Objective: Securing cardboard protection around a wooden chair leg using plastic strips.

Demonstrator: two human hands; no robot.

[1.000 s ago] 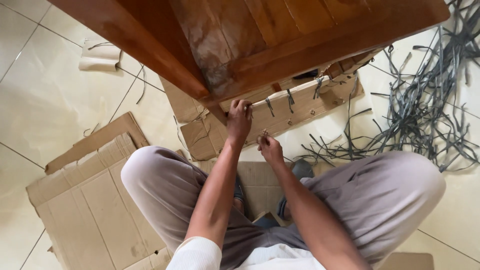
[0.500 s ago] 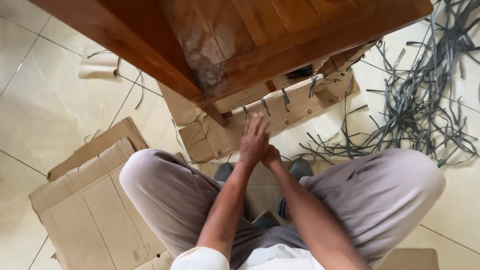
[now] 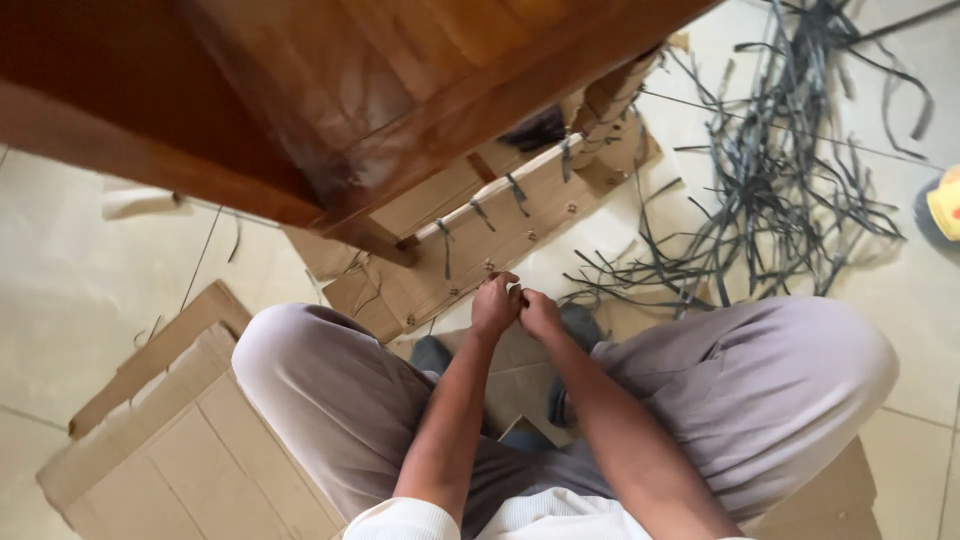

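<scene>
Left hand and right hand curled, touching each other; strapped cardboard strip lying at 12 o'clock, just beyond the knuckles

A: Overhead, the dark brown wooden furniture piece blocks everything up and left; only a narrow gap above the strapped cardboard panel.

B: Right side, tangled grey plastic straps clutter the tiles; open cream floor far left.
</scene>
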